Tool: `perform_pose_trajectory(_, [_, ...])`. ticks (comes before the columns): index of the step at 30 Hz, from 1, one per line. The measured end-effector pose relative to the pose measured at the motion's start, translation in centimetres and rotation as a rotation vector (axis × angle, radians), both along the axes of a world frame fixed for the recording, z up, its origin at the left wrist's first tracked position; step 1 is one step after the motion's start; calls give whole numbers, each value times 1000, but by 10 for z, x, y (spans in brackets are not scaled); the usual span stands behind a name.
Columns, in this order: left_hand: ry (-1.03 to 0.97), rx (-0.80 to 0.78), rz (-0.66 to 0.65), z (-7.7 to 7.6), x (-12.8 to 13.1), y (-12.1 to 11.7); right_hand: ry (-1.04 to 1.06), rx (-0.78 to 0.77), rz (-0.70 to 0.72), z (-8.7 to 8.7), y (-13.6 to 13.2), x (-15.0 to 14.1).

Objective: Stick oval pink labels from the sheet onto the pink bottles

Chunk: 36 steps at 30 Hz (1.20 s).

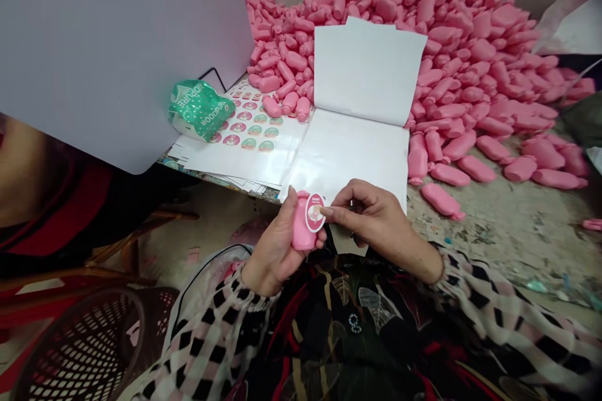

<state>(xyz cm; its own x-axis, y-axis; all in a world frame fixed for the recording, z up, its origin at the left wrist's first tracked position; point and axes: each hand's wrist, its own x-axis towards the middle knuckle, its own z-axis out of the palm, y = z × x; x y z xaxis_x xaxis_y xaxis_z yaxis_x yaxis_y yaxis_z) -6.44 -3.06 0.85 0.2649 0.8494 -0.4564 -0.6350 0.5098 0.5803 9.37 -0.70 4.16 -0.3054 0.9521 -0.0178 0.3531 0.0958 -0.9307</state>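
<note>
My left hand [277,249] is closed round a small pink plastic bottle [301,233], its thumb along the bottle's left side. An oval pink-and-white sticker [315,213] lies against the bottle's face, its right edge near the fingers of my right hand [376,216]. The right index finger and thumb touch the sticker; whether they pinch its edge or press it down I cannot make out. Just beyond both hands is a white sheet [353,153], with its upper part folded up against the heap of pink bottles [451,62].
Printed sticker sheets [254,156] lie on the table at left, under a green plastic packet [200,109]. A grey panel [117,44] stands at upper left, with part of a person beside it. A brown plastic basket [79,351] sits on the lower left. Loose bottles lie at right.
</note>
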Motion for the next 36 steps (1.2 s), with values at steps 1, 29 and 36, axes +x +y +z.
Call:
perform_pose_trajectory(1, [-26, -9, -21, 0, 3, 3, -7, 5, 15, 0, -2, 1])
perform_pose_trajectory(29, [112, 145, -217, 9, 7, -2, -138, 165, 51, -18, -13, 14])
perform_pose_trajectory(36, [198, 181, -273, 7, 1, -5, -352, 324, 113, -13, -9, 25])
